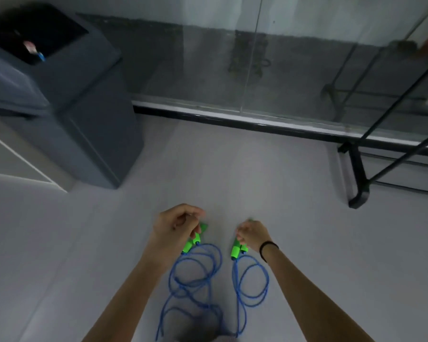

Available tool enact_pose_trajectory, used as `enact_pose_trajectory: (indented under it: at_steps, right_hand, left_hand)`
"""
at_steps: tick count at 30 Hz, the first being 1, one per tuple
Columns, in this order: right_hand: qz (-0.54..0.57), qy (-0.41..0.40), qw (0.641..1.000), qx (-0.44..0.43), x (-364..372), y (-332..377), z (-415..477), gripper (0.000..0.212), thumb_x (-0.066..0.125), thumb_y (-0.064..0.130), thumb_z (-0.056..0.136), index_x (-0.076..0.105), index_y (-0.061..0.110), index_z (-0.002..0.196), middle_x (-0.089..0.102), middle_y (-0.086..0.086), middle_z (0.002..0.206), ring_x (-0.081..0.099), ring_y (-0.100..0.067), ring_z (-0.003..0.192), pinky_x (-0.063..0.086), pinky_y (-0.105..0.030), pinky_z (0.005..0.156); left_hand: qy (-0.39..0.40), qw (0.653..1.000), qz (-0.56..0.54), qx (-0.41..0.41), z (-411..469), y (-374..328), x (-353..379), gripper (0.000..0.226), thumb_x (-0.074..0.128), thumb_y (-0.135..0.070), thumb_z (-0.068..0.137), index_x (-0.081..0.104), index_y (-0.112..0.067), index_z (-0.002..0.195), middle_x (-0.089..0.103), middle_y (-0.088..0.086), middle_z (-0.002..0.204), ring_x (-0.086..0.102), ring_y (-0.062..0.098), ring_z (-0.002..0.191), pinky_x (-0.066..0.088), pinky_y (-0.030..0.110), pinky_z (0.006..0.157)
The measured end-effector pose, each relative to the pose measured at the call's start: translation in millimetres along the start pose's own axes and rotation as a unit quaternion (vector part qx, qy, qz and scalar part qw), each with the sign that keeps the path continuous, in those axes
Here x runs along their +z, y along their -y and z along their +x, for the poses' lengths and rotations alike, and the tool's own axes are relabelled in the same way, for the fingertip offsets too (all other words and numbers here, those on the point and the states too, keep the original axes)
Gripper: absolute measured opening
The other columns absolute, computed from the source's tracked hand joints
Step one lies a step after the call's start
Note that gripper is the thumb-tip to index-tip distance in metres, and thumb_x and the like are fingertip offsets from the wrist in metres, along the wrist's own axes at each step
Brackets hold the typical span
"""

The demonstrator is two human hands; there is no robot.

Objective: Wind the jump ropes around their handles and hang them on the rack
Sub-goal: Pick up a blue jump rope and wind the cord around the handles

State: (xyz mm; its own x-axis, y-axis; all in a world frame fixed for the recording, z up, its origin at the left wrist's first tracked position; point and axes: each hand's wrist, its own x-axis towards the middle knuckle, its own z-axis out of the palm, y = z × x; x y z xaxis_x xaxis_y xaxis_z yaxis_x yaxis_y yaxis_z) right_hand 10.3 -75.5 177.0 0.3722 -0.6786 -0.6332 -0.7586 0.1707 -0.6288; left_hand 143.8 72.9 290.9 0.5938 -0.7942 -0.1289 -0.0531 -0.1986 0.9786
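Left hand (177, 224) and right hand (252, 234) each grip paired green plastic handles (237, 250). Thin blue cords (195, 280) hang limp, probably light and tangle-prone.

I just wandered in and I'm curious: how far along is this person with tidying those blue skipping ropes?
Barely begun. Done: nothing, since no rope is wound yet. In hand: the left hand grips the left green handles and the right hand grips the right green handles, with the blue ropes dangling in loose loops. Left: wind each rope round its handles, then hang both on the black rack.
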Motion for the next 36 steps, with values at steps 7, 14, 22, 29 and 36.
enact_pose_trajectory:
  at_steps: [7,14,22,29,36]
  right_hand:
    - [-0.189,-0.067,0.977,0.075,118,-163,189,0.042,0.044,0.018,0.091,0.043,-0.003,0.128,0.053,-0.022,0.129,0.051,-0.035,0.119,0.042,-0.035,0.095]
    - [-0.110,-0.188,0.968,0.127,165,-224,253,0.049,0.057,0.025,0.086,0.036,0.008,0.126,0.027,-0.017,0.130,0.035,-0.039,0.120,0.041,-0.049,0.098]
    - [-0.135,-0.236,0.948,0.164,173,-238,278,0.059,0.063,0.040,0.078,0.039,0.014,0.126,0.028,-0.019,0.129,0.037,-0.037,0.116,0.040,-0.048,0.097]
    - [0.015,-0.203,0.977,-0.068,138,-184,225,0.040,0.063,0.011,0.078,0.044,0.009,0.113,0.042,-0.015,0.098,0.053,-0.035,0.088,0.045,-0.036,0.078]
    - [0.137,-0.079,0.969,-0.189,41,-39,63,0.036,0.067,0.011,0.074,0.040,0.031,0.087,0.052,-0.009,0.088,0.052,-0.016,0.064,0.050,-0.025,0.047]
  left_hand:
    - [-0.003,0.999,0.004,0.037,44,219,19,0.022,0.049,0.012,0.087,0.068,0.002,0.084,0.055,-0.004,0.048,0.050,0.002,0.044,0.041,0.011,0.049]
    - [-0.013,0.999,0.001,0.038,50,280,11,0.032,0.048,0.010,0.088,0.067,-0.013,0.076,0.056,-0.004,0.045,0.049,0.002,0.044,0.042,0.010,0.050]
    - [0.010,0.999,0.023,0.023,44,289,6,0.028,0.050,0.005,0.089,0.070,-0.012,0.078,0.058,-0.002,0.050,0.051,0.004,0.047,0.044,0.013,0.051]
    - [0.017,1.000,0.000,0.005,44,239,18,0.030,0.050,0.009,0.088,0.069,-0.011,0.077,0.057,-0.002,0.048,0.050,0.004,0.046,0.044,0.013,0.052]
    - [0.006,1.000,-0.013,0.028,32,77,17,0.022,0.061,0.003,0.082,0.068,-0.017,0.079,0.065,-0.007,0.062,0.058,0.004,0.060,0.046,0.009,0.061]
